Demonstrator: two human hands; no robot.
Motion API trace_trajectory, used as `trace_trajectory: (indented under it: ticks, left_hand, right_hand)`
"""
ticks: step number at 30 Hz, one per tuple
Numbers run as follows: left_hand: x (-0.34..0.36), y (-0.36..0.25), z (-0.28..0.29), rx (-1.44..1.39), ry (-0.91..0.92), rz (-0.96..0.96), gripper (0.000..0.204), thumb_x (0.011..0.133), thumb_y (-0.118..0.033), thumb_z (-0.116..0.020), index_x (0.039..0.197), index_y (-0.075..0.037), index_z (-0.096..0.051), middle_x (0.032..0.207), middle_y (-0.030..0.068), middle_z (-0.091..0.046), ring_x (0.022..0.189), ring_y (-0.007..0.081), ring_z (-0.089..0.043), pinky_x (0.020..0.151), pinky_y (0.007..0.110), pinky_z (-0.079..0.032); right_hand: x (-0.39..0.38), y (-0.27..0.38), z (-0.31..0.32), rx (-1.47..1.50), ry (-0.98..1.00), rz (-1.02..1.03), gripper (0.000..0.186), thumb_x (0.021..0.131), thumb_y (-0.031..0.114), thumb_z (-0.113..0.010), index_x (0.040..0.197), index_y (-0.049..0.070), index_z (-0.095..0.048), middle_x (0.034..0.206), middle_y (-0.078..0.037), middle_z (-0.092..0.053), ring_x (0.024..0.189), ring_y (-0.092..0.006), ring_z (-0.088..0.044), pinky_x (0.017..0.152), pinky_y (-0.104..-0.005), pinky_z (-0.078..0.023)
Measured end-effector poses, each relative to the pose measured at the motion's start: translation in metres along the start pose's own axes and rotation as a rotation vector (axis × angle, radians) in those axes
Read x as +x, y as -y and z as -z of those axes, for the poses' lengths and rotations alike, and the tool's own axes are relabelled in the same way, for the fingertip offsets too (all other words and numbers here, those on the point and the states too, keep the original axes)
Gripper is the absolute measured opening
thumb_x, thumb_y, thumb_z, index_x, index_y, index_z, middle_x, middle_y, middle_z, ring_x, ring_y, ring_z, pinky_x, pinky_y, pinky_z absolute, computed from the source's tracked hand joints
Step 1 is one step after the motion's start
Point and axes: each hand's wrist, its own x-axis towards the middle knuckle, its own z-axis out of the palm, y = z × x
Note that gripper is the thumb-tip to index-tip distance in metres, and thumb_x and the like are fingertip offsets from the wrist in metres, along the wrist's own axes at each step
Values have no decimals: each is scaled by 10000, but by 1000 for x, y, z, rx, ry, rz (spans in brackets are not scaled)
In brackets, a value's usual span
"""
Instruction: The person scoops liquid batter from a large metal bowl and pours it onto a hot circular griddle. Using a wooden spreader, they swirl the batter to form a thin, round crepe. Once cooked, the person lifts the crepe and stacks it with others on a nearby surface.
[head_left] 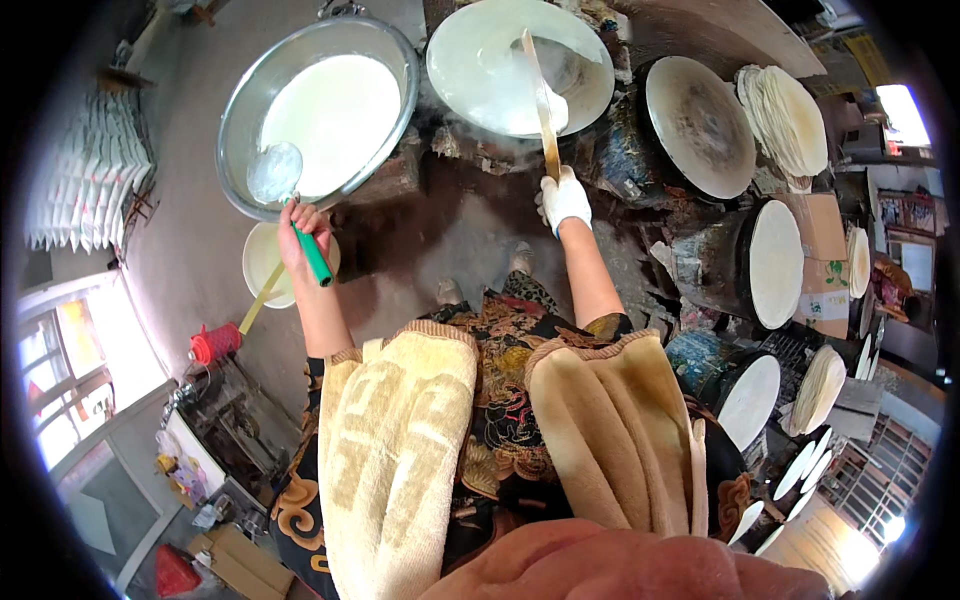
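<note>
My bare left hand (305,232) is wrapped round the green handle of a ladle (275,172). The ladle's round bowl lies at the near-left side of a wide metal basin (235,125) that holds white batter (335,115). In a white glove, my right hand (565,202) grips the near end of a long, flat wooden spreader (540,90). This spreader reaches across a round griddle (465,65), coated over much of its surface with pale batter. A thicker white pool of batter (557,110) sits just right of the blade, near a darker, thinly covered patch.
To the right stand a dark griddle (700,125) and two more with white rounds, (776,265) being the nearer to it. Stacks of thin flatbreads (785,120) sit beyond. A pale bucket (252,262) stands below my left hand. A cardboard box (815,225) is at right.
</note>
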Motion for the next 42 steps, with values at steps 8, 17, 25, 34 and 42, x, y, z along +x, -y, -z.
trace_trajectory:
  ticks: [8, 17, 25, 34, 42]
  left_hand:
    - [7, 34, -28, 35, 27, 115, 151, 953, -79, -475, 819, -46, -413, 581, -25, -361, 448, 58, -353, 368, 197, -341]
    - [10, 62, -37, 63, 89, 142, 143, 964, -86, -452, 833, -44, -410, 600, -13, -383, 461, 67, -378, 370, 200, -347]
    - [25, 86, -48, 49, 153, 252, 135, 974, -83, -413, 860, -12, -426, 600, 2, -389, 455, 83, -379, 373, 206, -353]
    - [31, 94, -49, 88, 148, 230, 98, 969, -78, -441, 895, -14, -443, 596, -10, -385, 447, 67, -381, 355, 199, -354]
    - [25, 97, -55, 43, 224, 278, 143, 981, -84, -395, 1009, 41, -459, 607, 12, -391, 465, 88, -395, 380, 217, -361]
  right_hand:
    - [-4, 28, -44, -388, -32, 184, 361, 923, 312, -423, 1175, 72, -520, 1070, -257, -625, 1022, -420, -592, 890, -500, -454]
    - [28, -9, 55, -425, -299, 263, 355, 921, 324, -429, 1140, 72, -552, 969, -263, -639, 951, -428, -604, 837, -500, -475]
    - [0, -3, 0, -482, -21, 244, 329, 932, 313, -406, 1119, 78, -540, 952, -248, -647, 946, -426, -610, 830, -515, -473]
    - [62, -2, 107, -504, -301, 272, 358, 923, 342, -427, 1108, 64, -558, 988, -242, -643, 949, -422, -607, 839, -500, -477]
    - [49, -32, 83, -583, -89, 245, 369, 930, 377, -394, 1098, 88, -550, 961, -241, -647, 924, -412, -619, 830, -507, -469]
